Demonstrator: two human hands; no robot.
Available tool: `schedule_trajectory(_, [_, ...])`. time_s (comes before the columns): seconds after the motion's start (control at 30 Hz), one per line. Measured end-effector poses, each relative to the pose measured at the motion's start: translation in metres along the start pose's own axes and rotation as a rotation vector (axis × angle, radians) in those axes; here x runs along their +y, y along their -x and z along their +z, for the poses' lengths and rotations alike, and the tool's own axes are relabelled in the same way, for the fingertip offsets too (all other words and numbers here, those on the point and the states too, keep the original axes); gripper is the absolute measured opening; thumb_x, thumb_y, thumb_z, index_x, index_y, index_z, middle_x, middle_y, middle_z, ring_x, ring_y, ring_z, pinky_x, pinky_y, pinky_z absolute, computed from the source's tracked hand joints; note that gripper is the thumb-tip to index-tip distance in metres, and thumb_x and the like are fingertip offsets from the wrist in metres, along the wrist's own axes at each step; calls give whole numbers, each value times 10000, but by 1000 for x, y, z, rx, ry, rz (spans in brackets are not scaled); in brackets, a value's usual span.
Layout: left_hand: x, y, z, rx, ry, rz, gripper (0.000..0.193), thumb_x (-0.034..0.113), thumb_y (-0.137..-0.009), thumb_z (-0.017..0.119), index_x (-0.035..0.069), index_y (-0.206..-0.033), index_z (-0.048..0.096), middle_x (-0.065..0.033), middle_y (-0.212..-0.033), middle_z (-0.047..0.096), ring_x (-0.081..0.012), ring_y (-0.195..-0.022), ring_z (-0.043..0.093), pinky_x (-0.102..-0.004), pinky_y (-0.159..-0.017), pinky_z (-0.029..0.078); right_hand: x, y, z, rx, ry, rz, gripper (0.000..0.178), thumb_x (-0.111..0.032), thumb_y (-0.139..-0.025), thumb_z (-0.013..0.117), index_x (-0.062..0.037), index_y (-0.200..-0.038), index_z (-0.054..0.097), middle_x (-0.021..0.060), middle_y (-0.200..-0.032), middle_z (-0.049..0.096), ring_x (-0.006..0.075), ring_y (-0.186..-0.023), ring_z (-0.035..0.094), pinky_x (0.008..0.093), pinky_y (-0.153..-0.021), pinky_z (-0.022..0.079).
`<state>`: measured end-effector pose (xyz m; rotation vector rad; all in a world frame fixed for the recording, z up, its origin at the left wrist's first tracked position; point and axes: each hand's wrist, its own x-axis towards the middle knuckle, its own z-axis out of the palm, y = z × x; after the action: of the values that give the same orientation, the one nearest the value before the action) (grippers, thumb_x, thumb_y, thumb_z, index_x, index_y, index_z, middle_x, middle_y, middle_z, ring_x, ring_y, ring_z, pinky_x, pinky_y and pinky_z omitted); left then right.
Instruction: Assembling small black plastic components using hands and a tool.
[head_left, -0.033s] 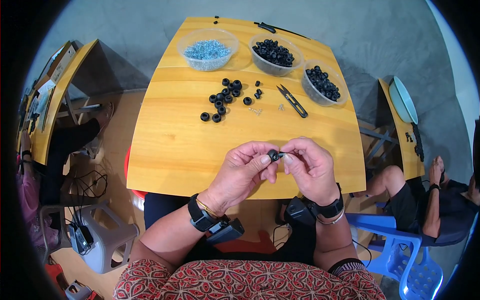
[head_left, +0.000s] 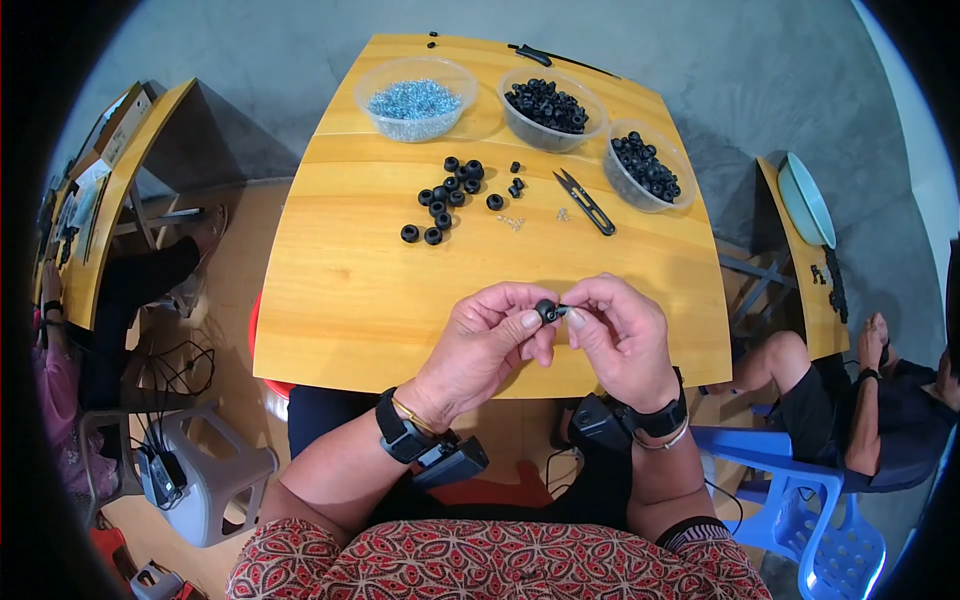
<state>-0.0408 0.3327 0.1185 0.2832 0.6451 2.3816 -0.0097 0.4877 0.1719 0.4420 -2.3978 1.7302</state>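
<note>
Above the near part of the wooden table (head_left: 340, 330), my two hands meet at the fingertips. My left hand (head_left: 490, 335) pinches a round black bead (head_left: 545, 308) between thumb and forefinger, its hole facing right. Touching it from the right, my right hand (head_left: 625, 335) is closed on a thin dark piece (head_left: 563, 309) that reaches to the bead's hole; whether it is inside the hole I cannot tell. Farther off lie several loose round black beads (head_left: 440, 208) in a cluster, small black cylinders (head_left: 516, 187), tiny clear beads (head_left: 510, 222) and black thread snips (head_left: 585, 203), points toward the far side.
Across the far side stand a tub of pale blue beads (head_left: 415, 100) and two tubs of black beads (head_left: 548, 105). A black-handled tool (head_left: 535, 56) lies at the far edge. Other people sit left and right, by a grey stool (head_left: 205, 480) and a blue chair (head_left: 800, 480).
</note>
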Motion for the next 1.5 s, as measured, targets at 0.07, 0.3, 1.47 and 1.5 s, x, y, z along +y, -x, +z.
schedule_trajectory(0.07, [0,0,0,-12,-4,13,170,39,-867,481,-3,-1020,543,-90,-845,584,-136,-673,576,-227,-619,481,-3,0,0,8,37,-4,123,29,-798,535,15,-920,523,68,-780,561,110,-668,568,224,-589,472])
schedule_trajectory(0.3, [0,0,0,1,20,16,177,25,-869,469,-7,-1032,528,-93,-829,575,-140,-662,572,-234,-629,481,-5,1,1,28,172,-45,125,44,-771,551,8,-889,527,83,-739,539,137,-639,570,235,-561,469])
schedule_trajectory(1.47, [-1,0,-2,101,-52,-33,144,28,-848,513,-19,-964,584,-101,-816,608,-136,-615,569,-239,-589,485,11,1,-3,-91,-192,130,64,27,-820,518,2,-877,502,27,-734,532,61,-596,504,185,-524,421])
schedule_trajectory(1.5, [-1,0,-2,105,-43,-37,148,31,-851,508,-23,-968,583,-104,-820,608,-138,-611,565,-240,-585,485,11,0,-3,-102,-220,157,76,29,-824,511,3,-892,486,29,-737,528,63,-596,503,187,-522,422])
